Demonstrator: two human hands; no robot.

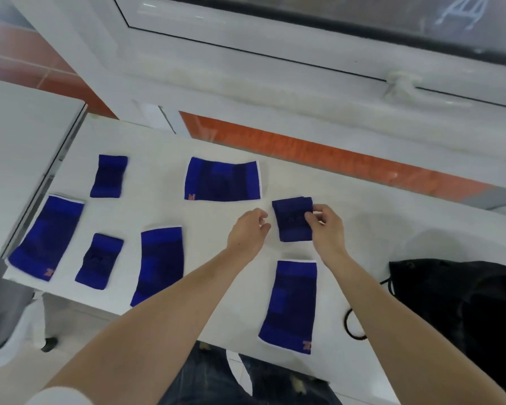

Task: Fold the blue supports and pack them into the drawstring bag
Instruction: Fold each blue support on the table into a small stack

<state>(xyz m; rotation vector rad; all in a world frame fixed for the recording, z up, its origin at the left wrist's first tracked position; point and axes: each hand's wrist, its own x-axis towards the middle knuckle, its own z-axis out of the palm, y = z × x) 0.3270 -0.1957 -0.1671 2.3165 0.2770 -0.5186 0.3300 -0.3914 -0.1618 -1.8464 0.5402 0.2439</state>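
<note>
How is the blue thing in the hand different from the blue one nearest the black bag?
The held support is smaller and folded, pinched by the right hand; the near support is longer and lies flat, untouched. The near one shows white edges and an orange logo; the held one shows neither. Both are blue.

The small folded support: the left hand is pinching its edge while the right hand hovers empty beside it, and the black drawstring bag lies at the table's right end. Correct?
Not quite: the hands are swapped. In the head view the right hand pinches the small folded support, and the left hand hovers empty beside it. The black drawstring bag does lie at the right end of the table.
</note>
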